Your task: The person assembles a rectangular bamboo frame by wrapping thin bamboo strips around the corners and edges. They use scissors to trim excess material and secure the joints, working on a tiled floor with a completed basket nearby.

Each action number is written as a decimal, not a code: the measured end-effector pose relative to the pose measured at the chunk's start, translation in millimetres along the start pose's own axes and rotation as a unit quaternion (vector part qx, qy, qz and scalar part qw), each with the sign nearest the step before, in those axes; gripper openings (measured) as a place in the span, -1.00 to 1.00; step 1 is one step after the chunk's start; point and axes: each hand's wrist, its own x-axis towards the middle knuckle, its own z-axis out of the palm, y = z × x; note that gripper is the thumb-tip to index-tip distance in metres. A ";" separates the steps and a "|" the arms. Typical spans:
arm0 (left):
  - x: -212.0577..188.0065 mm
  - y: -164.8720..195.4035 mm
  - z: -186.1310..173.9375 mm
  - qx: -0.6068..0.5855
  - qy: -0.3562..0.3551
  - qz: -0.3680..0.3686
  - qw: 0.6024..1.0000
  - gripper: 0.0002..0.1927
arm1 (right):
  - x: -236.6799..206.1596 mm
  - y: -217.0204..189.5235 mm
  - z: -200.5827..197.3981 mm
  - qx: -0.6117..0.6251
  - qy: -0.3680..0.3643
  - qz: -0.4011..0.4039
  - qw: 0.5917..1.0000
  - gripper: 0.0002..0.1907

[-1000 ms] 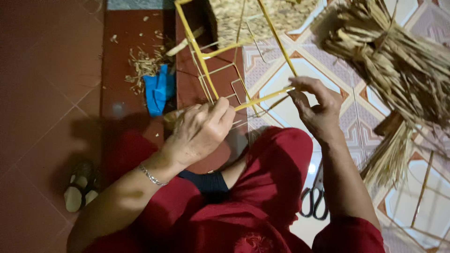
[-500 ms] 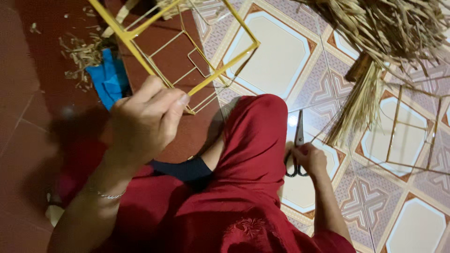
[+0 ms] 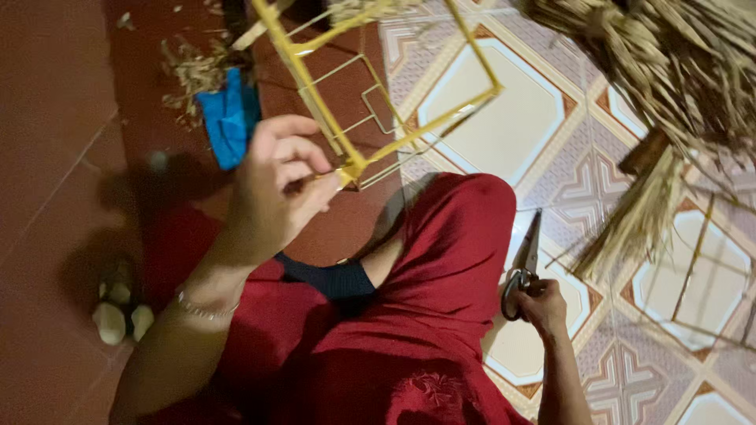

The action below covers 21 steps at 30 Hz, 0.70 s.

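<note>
While sitting on the floor in red clothes, a person is working a yellow frame (image 3: 378, 110) and scissors (image 3: 526, 264).

Left hand (image 3: 279, 185) is pinching the frame's lower corner, fingers pressed together around the joint; the frame is a square of yellow-wrapped rods with thinner bare wire rectangles inside, held tilted in the air over the knee. Right hand (image 3: 542, 305) is curling shut through the scissors' dark handles, metal blades pointing up, low over the patterned tile floor (image 3: 504, 134) beside the leg. Dry straw bundle (image 3: 669, 94), coarse and fibrous, is lying at upper right. Blue cloth (image 3: 228, 118) is lying on the plain red floor near straw scraps.
</note>
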 end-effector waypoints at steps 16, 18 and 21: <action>33.3 -2.8 -8.8 0.187 0.003 -0.016 0.982 -0.77 | -79.7 -164.0 -38.5 0.268 -0.213 -0.406 0.847 0.00; 29.2 3.2 -12.1 0.208 0.007 0.058 0.976 -0.80 | -97.9 -192.9 -38.5 0.258 -0.284 -0.408 0.829 0.19; 22.8 9.4 -15.8 0.219 0.027 0.121 0.968 -0.85 | -126.1 -218.8 -41.0 0.236 -0.303 -0.394 0.835 0.29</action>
